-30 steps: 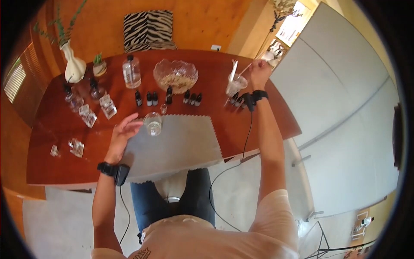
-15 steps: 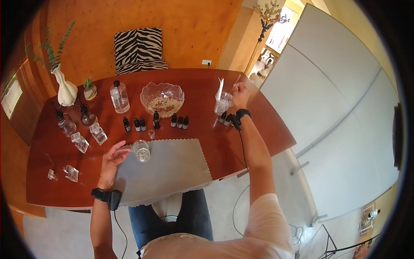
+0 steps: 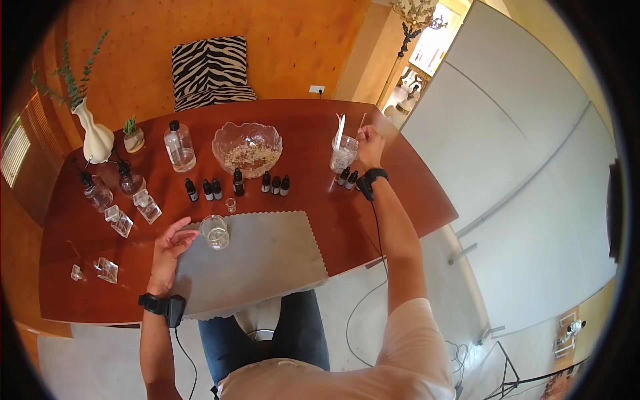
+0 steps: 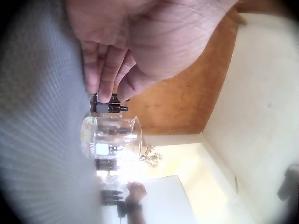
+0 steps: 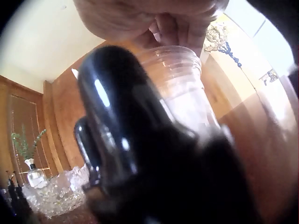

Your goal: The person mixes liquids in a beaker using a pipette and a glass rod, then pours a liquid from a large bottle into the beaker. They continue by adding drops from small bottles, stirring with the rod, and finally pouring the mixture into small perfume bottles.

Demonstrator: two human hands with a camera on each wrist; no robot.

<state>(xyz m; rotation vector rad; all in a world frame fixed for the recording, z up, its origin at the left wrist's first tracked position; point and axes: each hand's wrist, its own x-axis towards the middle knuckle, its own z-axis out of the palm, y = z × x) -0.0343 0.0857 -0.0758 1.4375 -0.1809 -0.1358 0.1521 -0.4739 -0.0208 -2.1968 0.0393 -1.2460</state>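
My left hand [image 3: 175, 250] is beside a clear glass beaker [image 3: 215, 233] on the grey mat [image 3: 267, 257]. Its fingers are loosely extended, with the fingertips close to the beaker wall. A little clear liquid lies in the beaker, and white print shows on its side in the left wrist view. At the far right, my right hand [image 3: 370, 147] is at the rim of a clear plastic cup [image 3: 343, 159], pinching a thin stick [image 3: 363, 120] that points up from its fingers. White strips [image 3: 340, 129] stand in the cup. In the right wrist view, black bottle caps [image 5: 117, 102] hide part of the cup.
Small black-capped bottles [image 3: 275, 185] stand in a row before a glass bowl [image 3: 247, 148] of pale granules. A large bottle [image 3: 179, 148], perfume bottles [image 3: 147, 208], a small glass stopper [image 3: 231, 205] and a white vase [image 3: 97, 137] stand farther left. A cable hangs from each wrist camera.
My right hand has come closer to the plastic cup, and the thin stick now points more upright. My left hand stays beside the beaker. The head view has shifted.
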